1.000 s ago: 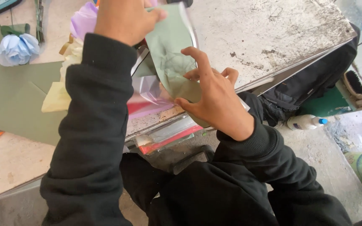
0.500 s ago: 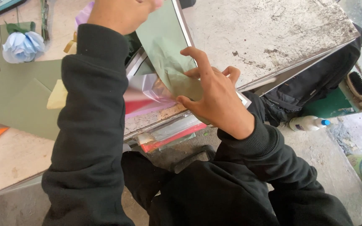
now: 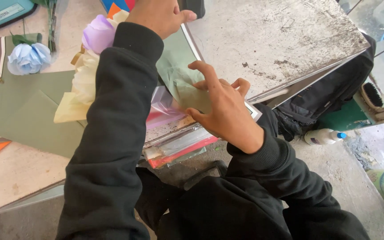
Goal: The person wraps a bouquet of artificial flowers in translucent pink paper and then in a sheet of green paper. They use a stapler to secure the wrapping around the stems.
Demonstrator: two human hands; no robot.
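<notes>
My left hand [image 3: 158,15] is raised at the top of the view, gripping the far end of a sage green paper sheet [image 3: 178,66]. My right hand [image 3: 221,104] pinches the near end of the same sheet at the table's front edge, fingers spread. The sheet comes out of a clear plastic packet of coloured paper [image 3: 167,111] that lies under it. My black left sleeve [image 3: 116,115] hides much of the packet and the table behind it.
A worn table [image 3: 281,40] carries a blue paper flower [image 3: 27,58], a purple paper flower [image 3: 98,33], pale yellow paper [image 3: 78,93] and a large green sheet [image 3: 27,111]. A glue bottle [image 3: 323,136] and a black bag [image 3: 330,89] lie on the floor at right.
My left hand has shifted right and slightly away with the green sheet's end. The view has moved, showing the purple flower and yellow paper again. My right hand has barely moved.
</notes>
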